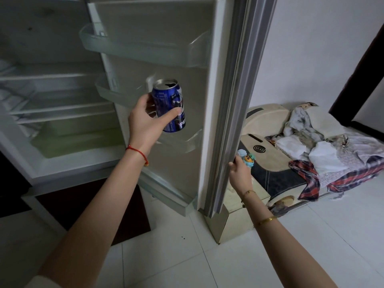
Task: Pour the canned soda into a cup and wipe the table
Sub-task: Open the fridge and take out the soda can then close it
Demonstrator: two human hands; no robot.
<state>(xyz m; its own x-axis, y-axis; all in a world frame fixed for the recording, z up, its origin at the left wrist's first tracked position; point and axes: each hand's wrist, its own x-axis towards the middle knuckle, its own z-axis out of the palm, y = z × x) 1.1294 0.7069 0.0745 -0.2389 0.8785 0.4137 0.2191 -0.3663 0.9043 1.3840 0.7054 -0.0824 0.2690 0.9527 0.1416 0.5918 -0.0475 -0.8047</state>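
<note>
Left hand (143, 119) has its fingers wrapped round a blue can (169, 104), tab already popped, held tilted just in front of the middle door shelf (116, 94) of the open fridge. Right hand (239, 171) grips the edge of the fridge door (228, 100), fingers curled round the gasket. Behind it there's a pile of clothes (324, 146) lying on a low cushion (270, 121) on the floor.

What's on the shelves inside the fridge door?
The clear door shelves look bare. The left hand holds a blue soda can in front of the middle one, hiding part of it. The right hand grips the door's edge.
</note>
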